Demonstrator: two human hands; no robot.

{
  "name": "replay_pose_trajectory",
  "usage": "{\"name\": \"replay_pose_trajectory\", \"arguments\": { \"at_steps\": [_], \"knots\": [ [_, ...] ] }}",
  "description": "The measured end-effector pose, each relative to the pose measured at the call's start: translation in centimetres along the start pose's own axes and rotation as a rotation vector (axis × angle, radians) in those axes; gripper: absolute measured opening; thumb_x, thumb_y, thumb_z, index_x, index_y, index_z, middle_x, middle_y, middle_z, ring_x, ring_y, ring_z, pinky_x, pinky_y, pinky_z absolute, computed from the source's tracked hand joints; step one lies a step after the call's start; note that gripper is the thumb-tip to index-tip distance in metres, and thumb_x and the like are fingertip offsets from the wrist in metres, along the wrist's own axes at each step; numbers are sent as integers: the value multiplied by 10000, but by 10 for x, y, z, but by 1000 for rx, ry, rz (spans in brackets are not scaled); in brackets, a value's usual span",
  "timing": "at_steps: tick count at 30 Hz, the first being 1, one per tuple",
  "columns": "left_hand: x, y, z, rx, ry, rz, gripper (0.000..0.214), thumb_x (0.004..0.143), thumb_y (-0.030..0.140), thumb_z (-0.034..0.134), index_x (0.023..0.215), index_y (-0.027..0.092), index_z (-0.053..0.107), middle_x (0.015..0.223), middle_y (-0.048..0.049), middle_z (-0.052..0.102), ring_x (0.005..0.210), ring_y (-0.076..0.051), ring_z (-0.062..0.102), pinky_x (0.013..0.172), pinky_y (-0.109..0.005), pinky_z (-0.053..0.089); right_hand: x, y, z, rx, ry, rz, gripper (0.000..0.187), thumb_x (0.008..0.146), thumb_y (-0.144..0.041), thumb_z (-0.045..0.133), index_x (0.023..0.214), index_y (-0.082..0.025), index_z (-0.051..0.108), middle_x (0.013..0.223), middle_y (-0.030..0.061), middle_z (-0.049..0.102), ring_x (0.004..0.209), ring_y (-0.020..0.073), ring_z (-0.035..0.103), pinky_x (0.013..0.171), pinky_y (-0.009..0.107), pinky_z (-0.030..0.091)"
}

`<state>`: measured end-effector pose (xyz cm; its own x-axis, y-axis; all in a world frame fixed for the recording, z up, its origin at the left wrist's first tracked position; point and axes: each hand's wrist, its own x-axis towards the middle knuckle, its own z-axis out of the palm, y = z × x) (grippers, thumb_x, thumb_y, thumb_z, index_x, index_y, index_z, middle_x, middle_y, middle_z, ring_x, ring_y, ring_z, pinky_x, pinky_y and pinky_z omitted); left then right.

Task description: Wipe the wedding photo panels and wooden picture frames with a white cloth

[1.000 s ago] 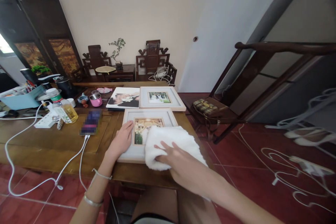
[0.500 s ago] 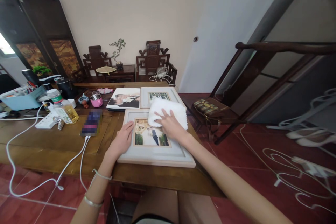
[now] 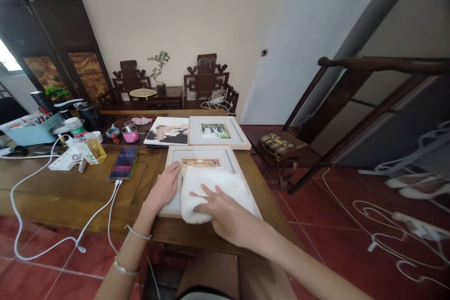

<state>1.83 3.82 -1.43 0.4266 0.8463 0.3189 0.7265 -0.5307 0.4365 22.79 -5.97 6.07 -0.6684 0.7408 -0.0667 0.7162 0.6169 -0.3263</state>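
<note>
A pale wooden picture frame [image 3: 235,153] lies flat near the front edge of the table. My left hand [image 3: 166,187] rests on its left side, fingers stretched out along the border. My right hand [image 3: 225,208] presses a folded white fluffy cloth [image 3: 220,178] onto the frame's lower part, its fingers spread over the fabric. The cloth hides most of the photo inside; only the top strip of the print [image 3: 198,162] shows. Behind it lies a second framed photo [image 3: 215,130], next to a photo panel [image 3: 167,130].
On the wooden table [image 3: 87,197] to the left are a phone [image 3: 123,163] with charging cables, a bottle of yellow liquid [image 3: 93,150], a power strip [image 3: 63,161], a pink cup [image 3: 130,134] and a blue bin [image 3: 30,131]. A chair [image 3: 298,150] with a plaid bag stands right.
My right hand has drawn the white cloth from the frame's upper right corner down toward me, covering most of the photo and uncovering the frame behind. My left hand stays in place.
</note>
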Motion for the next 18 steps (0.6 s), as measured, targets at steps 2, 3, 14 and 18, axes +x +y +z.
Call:
{"name": "replay_pose_trajectory", "arguments": {
  "at_steps": [2,3,14,18],
  "knots": [
    [0,0,-1,3,-9,0,435,899,171,297,1315,150,421,1395,-119,407,1310,-200,347,1075,-435,310,13,20,2,-6,40,-15,621,604,39,401,1132,-218,603,1366,65,456,1342,264,223,1073,504,178],
    [0,0,-1,3,-10,2,434,899,171,299,1316,154,420,1396,-117,406,1309,-202,348,1074,-438,309,21,32,2,-35,73,-10,632,597,48,398,1136,-211,603,1369,69,452,1344,252,218,1082,490,164],
    [1,-4,1,-21,-5,9,423,897,173,323,1307,179,431,1391,-106,414,1306,-203,349,1076,-447,300,65,71,-12,-305,140,131,707,608,147,355,1197,-189,557,1408,100,389,1322,325,231,974,615,245],
    [0,-3,1,-22,-4,-1,421,902,183,321,1309,166,427,1393,-116,408,1311,-203,342,1077,-444,297,23,30,-14,-158,-39,129,704,604,121,345,1203,-181,559,1290,135,518,1290,317,310,967,575,300]
  ]
}}
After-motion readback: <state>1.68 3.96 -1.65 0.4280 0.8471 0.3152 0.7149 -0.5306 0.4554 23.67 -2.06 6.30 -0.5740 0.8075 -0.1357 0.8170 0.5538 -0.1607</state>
